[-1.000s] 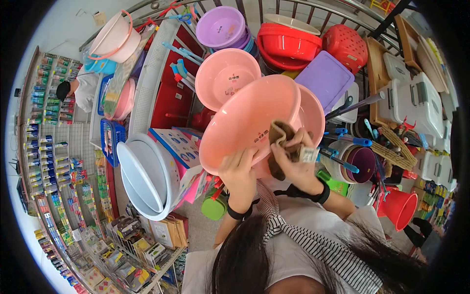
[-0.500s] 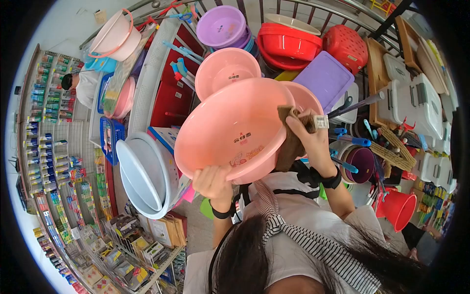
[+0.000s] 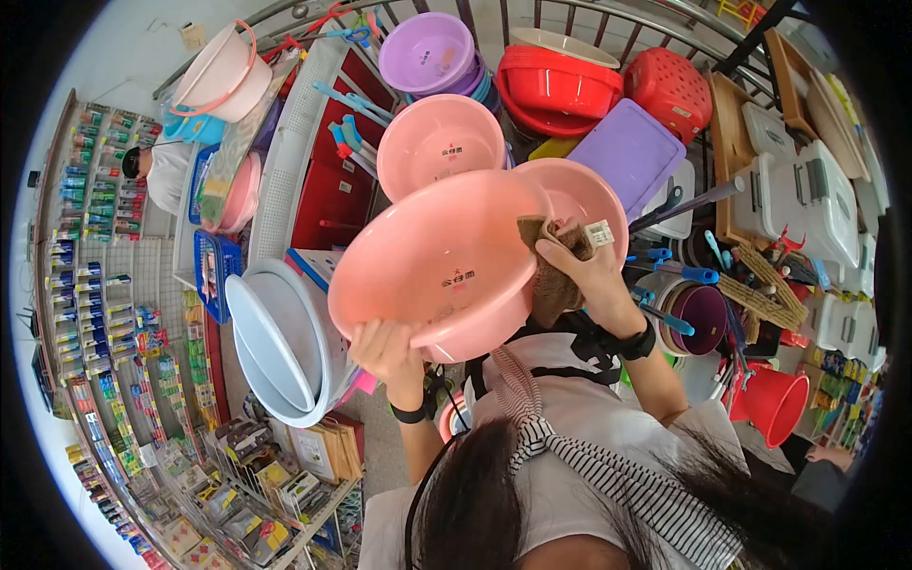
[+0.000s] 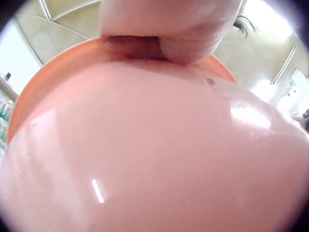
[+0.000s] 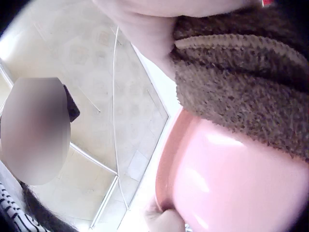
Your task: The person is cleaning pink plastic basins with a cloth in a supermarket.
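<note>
My left hand (image 3: 385, 353) grips the near left rim of a large pink basin (image 3: 418, 256), which is tilted so its inside faces up and shows printed characters. In the left wrist view the basin's glossy outer wall (image 4: 145, 140) fills most of the picture below the hand (image 4: 169, 26). My right hand (image 3: 598, 275) holds a bunched brown cloth (image 3: 554, 290) with a white tag against the basin's right rim. In the right wrist view the fuzzy cloth (image 5: 236, 96) lies over the outer side of the rim, thumb and palm above it.
Behind the held basin stand two more pink basins (image 3: 442, 133), (image 3: 587, 190). Purple basins (image 3: 427, 49), red basins (image 3: 560, 81) and a purple lid (image 3: 627, 157) lie farther back. Pale blue tubs (image 3: 275, 332) stand left; mop handles (image 3: 689, 275) and a red bucket (image 3: 774, 404) are right.
The basin has moved left and down toward my body, with my left hand on its rim. My right hand and the cloth went right, then back slightly left along the rim.
</note>
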Demonstrator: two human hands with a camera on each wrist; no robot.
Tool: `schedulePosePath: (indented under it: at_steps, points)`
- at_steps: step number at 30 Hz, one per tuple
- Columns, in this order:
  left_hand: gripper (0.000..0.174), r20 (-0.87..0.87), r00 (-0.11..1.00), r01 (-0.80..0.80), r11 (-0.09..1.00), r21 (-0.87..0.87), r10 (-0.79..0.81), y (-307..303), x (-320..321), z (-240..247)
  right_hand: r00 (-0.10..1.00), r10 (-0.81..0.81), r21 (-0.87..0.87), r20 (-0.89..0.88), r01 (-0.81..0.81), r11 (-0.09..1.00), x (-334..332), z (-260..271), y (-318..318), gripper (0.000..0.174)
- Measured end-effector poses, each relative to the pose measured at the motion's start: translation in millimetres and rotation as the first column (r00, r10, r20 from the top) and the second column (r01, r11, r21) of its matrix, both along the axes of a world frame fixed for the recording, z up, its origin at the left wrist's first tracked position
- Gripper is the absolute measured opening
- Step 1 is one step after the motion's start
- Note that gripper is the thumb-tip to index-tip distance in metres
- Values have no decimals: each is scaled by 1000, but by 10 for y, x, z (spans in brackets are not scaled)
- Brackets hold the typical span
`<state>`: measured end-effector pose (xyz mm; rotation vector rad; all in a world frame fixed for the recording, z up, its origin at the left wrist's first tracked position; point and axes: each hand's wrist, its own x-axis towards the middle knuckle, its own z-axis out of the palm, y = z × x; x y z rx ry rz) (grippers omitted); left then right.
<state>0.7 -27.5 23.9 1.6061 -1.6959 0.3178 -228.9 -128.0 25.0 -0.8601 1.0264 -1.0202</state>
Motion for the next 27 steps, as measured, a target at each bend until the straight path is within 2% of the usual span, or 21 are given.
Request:
schedulePosePath:
  at_steps: [2, 4, 5, 6, 8, 10, 11, 12, 14, 15, 17, 20, 22, 24, 25, 27]
  points:
    - [9, 15, 1000, -17, 998, 52, 16, -49, 7, -37, 997, -35, 57, 64, 32, 998, 51, -88, 33, 26]
    - [11, -31, 998, -46, 990, 135, 51, -94, -55, -73, 1000, -24, -32, 9, 24, 999, 72, -154, 43, 21]
    - [19, -107, 991, -62, 978, 197, 84, -88, -124, -54, 1000, -20, -32, 11, 20, 999, 92, -152, 57, 21]
    - [19, -106, 991, -65, 978, 197, 87, -108, -194, -51, 1000, -3, -85, -29, 0, 996, 129, -141, 83, 19]
    - [21, -199, 978, 3, 954, 298, 59, -176, -348, -65, 997, 14, -132, -71, -24, 991, 236, -109, 176, 18]
    - [23, -202, 978, 17, 955, 297, 46, -269, -584, -69, 993, 20, -93, 112, -10, 996, 386, -67, 297, 18]
    - [24, -204, 978, 33, 955, 294, 29, -290, -654, -73, 992, 89, -170, 89, -73, 983, 422, -122, 370, 19]
    - [24, -206, 978, 32, 955, 294, 31, -281, -673, -101, 996, 50, -341, -76, -73, 937, 463, -130, 429, 18]
    - [20, -286, 953, -4, 949, 316, 100, -274, -684, -196, 998, 54, -329, -27, -60, 942, 456, -85, 408, 18]
    - [17, -354, 934, 50, 960, 275, 53, -285, -658, -191, 998, 52, -330, -28, -58, 942, 426, -56, 388, 18]
    - [14, -329, 942, 38, 956, 290, 62, -238, -658, -96, 979, 92, -253, -183, -137, 958, 320, -1, 345, 19]
    - [12, -282, 957, 13, 964, 265, 65, -184, -613, -79, 963, 67, -274, -259, -140, 952, 199, 55, 220, 19]
    - [12, -257, 965, 1, 975, 223, 58, -148, -566, -111, 971, 90, -214, -221, -138, 967, 96, 44, 150, 20]
    - [12, -277, 958, -17, 981, 194, 71, -83, -526, -127, 969, 26, -137, -245, -61, 989, 13, 141, 91, 20]
    - [12, -275, 959, -16, 980, 197, 71, -73, -514, -131, 982, 35, -96, -185, -54, 994, -12, 178, 57, 20]
    - [9, -263, 962, -38, 987, 155, 78, -79, -508, -139, 982, 19, -113, -187, -41, 993, 34, 144, 102, 20]
